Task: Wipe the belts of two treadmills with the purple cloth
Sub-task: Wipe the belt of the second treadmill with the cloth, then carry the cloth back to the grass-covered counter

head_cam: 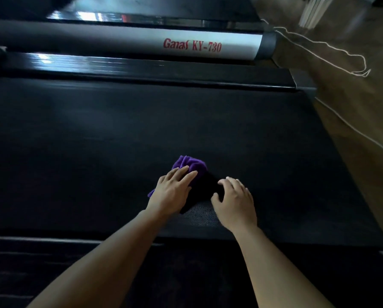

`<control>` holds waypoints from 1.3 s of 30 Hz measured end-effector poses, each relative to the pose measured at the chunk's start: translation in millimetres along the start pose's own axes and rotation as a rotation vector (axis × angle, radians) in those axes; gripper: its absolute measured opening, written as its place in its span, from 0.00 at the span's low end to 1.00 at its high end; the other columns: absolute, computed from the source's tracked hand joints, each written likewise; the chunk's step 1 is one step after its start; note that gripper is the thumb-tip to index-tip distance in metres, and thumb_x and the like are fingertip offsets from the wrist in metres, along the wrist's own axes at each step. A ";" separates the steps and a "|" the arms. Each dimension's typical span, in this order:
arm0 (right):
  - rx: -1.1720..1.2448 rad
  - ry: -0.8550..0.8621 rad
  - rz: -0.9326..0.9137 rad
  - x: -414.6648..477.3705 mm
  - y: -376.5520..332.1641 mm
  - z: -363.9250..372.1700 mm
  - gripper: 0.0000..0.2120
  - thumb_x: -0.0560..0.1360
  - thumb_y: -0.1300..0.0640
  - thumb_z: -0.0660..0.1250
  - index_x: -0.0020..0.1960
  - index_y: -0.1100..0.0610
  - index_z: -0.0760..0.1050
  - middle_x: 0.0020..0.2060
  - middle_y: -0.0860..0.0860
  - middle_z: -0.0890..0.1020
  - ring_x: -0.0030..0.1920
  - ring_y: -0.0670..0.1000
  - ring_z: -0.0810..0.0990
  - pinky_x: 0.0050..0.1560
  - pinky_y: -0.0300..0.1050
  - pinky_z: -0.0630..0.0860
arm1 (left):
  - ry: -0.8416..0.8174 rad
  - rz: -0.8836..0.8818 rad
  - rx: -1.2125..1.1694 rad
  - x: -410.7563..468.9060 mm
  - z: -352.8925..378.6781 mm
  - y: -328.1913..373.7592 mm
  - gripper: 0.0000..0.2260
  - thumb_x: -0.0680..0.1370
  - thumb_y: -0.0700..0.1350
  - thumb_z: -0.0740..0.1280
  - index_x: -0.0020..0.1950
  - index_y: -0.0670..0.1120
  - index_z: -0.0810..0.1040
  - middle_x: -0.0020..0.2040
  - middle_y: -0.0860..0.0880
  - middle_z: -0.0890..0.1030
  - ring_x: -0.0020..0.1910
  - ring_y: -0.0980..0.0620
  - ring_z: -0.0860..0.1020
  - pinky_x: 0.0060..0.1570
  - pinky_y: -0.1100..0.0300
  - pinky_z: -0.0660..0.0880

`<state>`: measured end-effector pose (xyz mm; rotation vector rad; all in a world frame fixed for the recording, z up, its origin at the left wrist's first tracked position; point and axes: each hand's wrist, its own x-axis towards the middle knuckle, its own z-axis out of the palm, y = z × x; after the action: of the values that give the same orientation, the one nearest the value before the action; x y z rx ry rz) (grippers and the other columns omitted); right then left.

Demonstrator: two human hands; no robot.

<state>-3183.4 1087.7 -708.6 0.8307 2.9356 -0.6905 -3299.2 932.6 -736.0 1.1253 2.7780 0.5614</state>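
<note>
The left grip (173, 192) lies flat with straight fingers. The right grip (233, 201) is bent just beside it. Both are low on the wide black treadmill belt (97, 141), whose left side is cut off. The bunched purple cloth (191, 163) sits under the left fingers, likely pressed down so it rubs the belt. Its near part is lost in shadow, so nobody can tell if the right grip holds it.

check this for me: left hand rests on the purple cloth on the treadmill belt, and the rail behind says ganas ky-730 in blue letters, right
Not quite: the head view shows the Ganas KY-730 lettering on the silver rail in red, not blue. The rest holds: the left hand rests on the purple cloth on the treadmill belt.
</note>
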 end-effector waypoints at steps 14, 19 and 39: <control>-0.089 -0.085 -0.168 -75.7 -77.1 -99.1 0.13 0.80 0.49 0.58 0.61 0.52 0.72 0.53 0.48 0.78 0.53 0.53 0.77 0.55 0.50 0.74 | 0.063 -0.087 -0.119 -94.4 -111.8 18.1 0.20 0.78 0.43 0.65 0.70 0.51 0.74 0.67 0.49 0.75 0.64 0.42 0.72 0.65 0.49 0.69; -0.233 -0.082 -0.260 -107.2 -103.8 -141.3 0.08 0.79 0.50 0.58 0.50 0.54 0.72 0.46 0.49 0.79 0.47 0.55 0.78 0.50 0.49 0.73 | 0.142 -0.117 -0.103 -119.0 -164.0 34.4 0.19 0.78 0.44 0.67 0.69 0.52 0.74 0.66 0.48 0.76 0.63 0.43 0.73 0.64 0.50 0.70; -0.383 -0.069 -0.415 -132.8 -185.2 -151.4 0.09 0.80 0.49 0.58 0.55 0.52 0.74 0.52 0.52 0.80 0.51 0.56 0.78 0.49 0.50 0.70 | 0.246 -0.226 -0.103 -160.5 -241.1 4.9 0.18 0.79 0.45 0.66 0.69 0.52 0.73 0.61 0.47 0.76 0.61 0.44 0.73 0.61 0.53 0.70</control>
<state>-3146.4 944.1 -478.7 0.1647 3.0471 -0.1380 -3232.7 752.9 -518.7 0.7542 2.9838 0.8559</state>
